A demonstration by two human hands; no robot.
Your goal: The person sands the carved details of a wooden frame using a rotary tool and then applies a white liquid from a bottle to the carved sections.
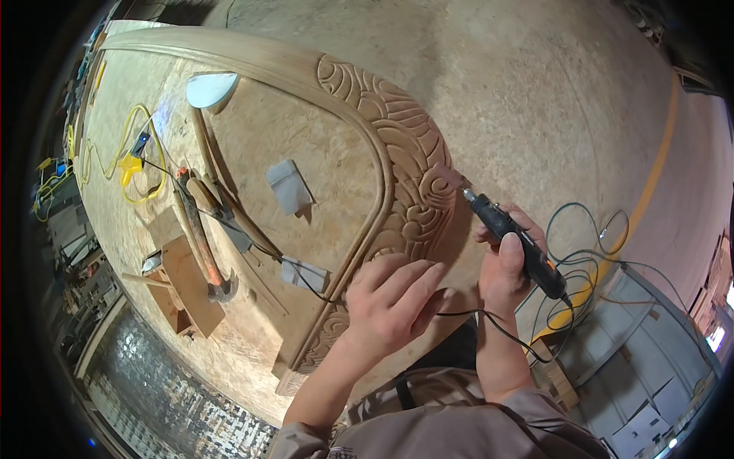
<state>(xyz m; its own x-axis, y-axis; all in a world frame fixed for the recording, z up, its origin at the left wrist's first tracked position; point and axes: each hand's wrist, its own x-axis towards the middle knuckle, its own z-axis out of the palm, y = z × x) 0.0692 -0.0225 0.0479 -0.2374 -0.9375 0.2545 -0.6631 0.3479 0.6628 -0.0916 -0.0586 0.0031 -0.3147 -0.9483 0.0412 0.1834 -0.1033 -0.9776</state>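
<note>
My right hand (510,252) is wrapped around a black corded rotary tool (519,244). A reddish-brown, blurred head (449,175), seemingly an abrasive flap, sits in its chuck over the outer edge of a carved, curved wooden frame piece (410,155). Scrolls and leaf-like grooves cover the bend, while the long far arm is smooth moulding. My left hand (393,298) lies across the carving nearer my body, palm down, fingers loosely bent and thumb apart. The tool's black cord (487,315) passes beneath the left hand; its palm is hidden.
Inside the curve lie a claw hammer (215,281), wooden-handled tools (200,195), folded abrasive pieces (289,186) and a pale half-round piece (212,90). A small wooden box (186,287) stands left, near a yellow extension cord (129,172). Green hose (573,258) coils at right.
</note>
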